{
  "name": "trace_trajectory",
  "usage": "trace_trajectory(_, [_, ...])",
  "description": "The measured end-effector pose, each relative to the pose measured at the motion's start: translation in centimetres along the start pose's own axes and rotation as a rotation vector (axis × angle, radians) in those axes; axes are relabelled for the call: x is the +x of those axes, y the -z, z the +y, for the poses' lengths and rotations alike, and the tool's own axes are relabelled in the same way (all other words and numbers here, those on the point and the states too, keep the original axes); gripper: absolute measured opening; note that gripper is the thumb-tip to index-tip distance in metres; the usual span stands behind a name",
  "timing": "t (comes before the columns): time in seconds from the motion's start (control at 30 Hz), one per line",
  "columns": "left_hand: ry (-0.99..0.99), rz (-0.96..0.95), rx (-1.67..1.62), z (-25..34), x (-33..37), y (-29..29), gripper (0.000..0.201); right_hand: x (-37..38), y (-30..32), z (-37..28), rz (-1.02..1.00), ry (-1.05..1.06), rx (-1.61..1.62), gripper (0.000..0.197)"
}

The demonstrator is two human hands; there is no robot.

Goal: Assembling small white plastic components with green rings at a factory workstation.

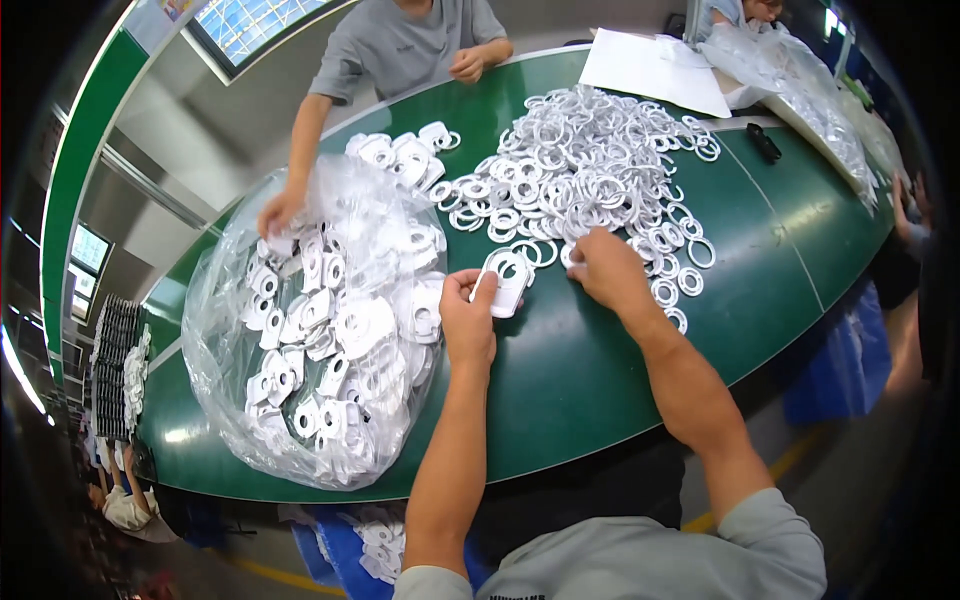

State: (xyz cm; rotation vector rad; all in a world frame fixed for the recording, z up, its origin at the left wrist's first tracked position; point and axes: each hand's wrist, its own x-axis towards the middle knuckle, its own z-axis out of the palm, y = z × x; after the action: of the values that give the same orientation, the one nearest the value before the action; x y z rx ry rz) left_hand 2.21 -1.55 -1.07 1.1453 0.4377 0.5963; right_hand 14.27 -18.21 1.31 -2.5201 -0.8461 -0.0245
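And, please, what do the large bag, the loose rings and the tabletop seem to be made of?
The large bag: glossy plastic film, see-through and wrinkled.
The loose rings: probably smooth whitish moulded plastic, judging by their even colour, though metal is possible.
The tabletop: smooth green, perhaps laminate, with soft reflections.

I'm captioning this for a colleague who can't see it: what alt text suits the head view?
A person's left hand holds a white part with a round hole over a green table, the right hand at the near edge of a heap of white rings. At left, a co-worker's hand is at a clear plastic bag of white parts.
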Motion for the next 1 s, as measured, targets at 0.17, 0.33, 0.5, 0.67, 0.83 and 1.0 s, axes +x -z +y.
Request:
trace_trajectory(0.17, [-0.036, -0.042, 0.148, -1.9, 0.4, 1.1, 0.028, 0.3, 2.3, 0.3, 0.259, 0.136, 0.422, 0.016])
trace_trajectory(0.33, [0.079, -0.29, 0.125, -1.1, -1.0, -1.4, 0.024, -0.4, 0.3, -1.6, -0.117, -0.029, 0.802, 0.021])
trace_trajectory(0.5, [0.1, -0.295, 0.071, 0.0, -1.4, -1.4, 0.017, -0.9, -0.9, -2.8, 0.097, 0.009, 0.707, 0.024])
trace_trajectory(0.67, [-0.002, 0.046, -0.209, 2.0, 0.2, 0.4, 0.018, -0.3, -1.2, -2.3, 0.166, 0.106, 0.678, 0.019])
trace_trajectory(0.83, [0.025, 0.079, -0.292, 2.0, 0.3, 1.3, 0.022, -1.0, -3.3, -4.0, -0.037, 0.289, 0.322, 0.019])
trace_trajectory(1.0, [0.055, 0.007, -0.258, 2.0, 0.2, 0.7, 0.022, 0.6, -3.7, -3.0, 0.13, 0.312, 0.415, 0.015])
